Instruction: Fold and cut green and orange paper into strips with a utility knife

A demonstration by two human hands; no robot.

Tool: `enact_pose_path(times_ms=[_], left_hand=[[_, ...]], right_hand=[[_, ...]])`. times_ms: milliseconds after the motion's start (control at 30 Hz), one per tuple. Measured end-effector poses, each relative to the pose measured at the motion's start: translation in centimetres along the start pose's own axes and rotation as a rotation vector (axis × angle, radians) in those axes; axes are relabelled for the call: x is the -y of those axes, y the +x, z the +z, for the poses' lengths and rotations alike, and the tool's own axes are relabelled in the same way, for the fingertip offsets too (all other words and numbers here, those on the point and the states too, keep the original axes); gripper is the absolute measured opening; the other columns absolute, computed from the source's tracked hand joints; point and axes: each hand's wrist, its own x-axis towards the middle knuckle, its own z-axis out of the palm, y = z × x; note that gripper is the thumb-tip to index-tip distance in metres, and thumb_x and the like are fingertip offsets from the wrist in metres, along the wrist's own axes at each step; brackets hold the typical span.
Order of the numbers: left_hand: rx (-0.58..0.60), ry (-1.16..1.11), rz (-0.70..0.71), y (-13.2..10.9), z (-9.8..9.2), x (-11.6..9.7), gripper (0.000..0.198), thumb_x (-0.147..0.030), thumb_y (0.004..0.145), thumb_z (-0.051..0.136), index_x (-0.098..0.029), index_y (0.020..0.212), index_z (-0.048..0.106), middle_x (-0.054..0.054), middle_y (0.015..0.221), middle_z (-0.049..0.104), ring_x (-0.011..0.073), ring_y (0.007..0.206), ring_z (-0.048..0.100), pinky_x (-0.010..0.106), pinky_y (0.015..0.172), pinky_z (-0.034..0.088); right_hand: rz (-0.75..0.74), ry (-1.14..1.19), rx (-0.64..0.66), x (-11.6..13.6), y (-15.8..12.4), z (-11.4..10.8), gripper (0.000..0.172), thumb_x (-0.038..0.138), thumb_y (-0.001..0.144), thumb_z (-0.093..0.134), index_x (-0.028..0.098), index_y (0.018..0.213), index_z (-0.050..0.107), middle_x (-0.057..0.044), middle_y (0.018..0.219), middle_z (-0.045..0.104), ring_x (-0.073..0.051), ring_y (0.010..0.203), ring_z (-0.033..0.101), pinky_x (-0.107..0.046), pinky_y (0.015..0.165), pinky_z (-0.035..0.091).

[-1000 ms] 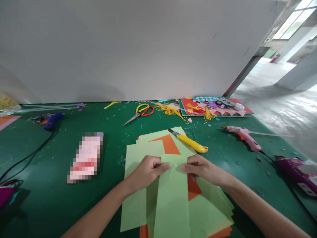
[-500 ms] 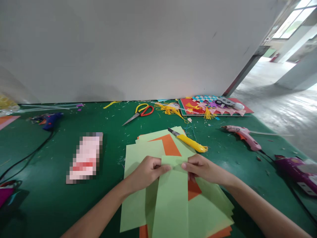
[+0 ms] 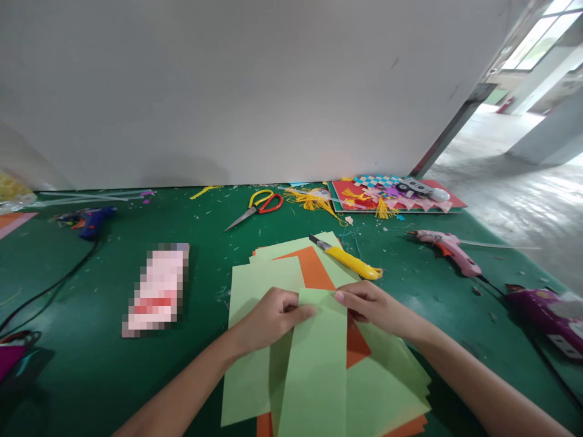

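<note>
Both my hands pinch the far end of a light green paper strip [image 3: 316, 364] that lies lengthwise over a stack of green and orange sheets [image 3: 392, 388]. My left hand [image 3: 271, 315] grips its left top corner with thumb and curled fingers. My right hand [image 3: 371, 306] grips the right top corner, fingers closed on the edge. The strip's top edge looks folded over between the two hands. A yellow utility knife [image 3: 348, 261] rests on the stack just beyond my right hand.
On the green table [image 3: 91, 364] lie yellow-and-red scissors [image 3: 257, 206], a blue glue gun [image 3: 91, 220] with a black cord, a pink glue gun [image 3: 449, 249], a purple tool [image 3: 546, 315], a blurred pink packet [image 3: 157, 291] and a craft board with tassels [image 3: 392, 194]. A grey wall stands behind.
The strip's top edge has dropped slightly and been pressed flatter. My right hand shifted a little up and left along it. My left hand barely moved.
</note>
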Motion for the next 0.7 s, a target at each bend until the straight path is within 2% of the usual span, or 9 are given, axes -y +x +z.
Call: enact_pose_path(times_ms=[500, 700], left_hand=[[0.021, 0.019, 0.0, -0.1, 0.3, 0.1, 0.045, -0.051, 0.085, 0.053, -0.018, 0.058, 0.038, -0.006, 0.057, 0.024, 0.0083, 0.053, 0.021, 0.025, 0.046, 0.015], [0.033, 0.02, 0.003, -0.1, 0.5, 0.0, 0.044, -0.05, 0.085, 0.052, -0.018, 0.059, 0.037, -0.006, 0.057, 0.023, 0.0087, 0.053, 0.02, 0.026, 0.046, 0.014]], right_hand=[[-0.035, -0.091, -0.008, 0.1, 0.3, 0.2, 0.045, 0.052, 0.09, 0.045, 0.018, 0.062, 0.041, 0.005, 0.059, 0.032, -0.008, 0.053, 0.029, -0.023, 0.047, 0.021], [-0.024, -0.023, 0.006, -0.4, 0.3, 1.0, 0.049, 0.052, 0.09, 0.047, 0.018, 0.056, 0.038, 0.006, 0.054, 0.028, -0.008, 0.051, 0.024, -0.024, 0.046, 0.018]])
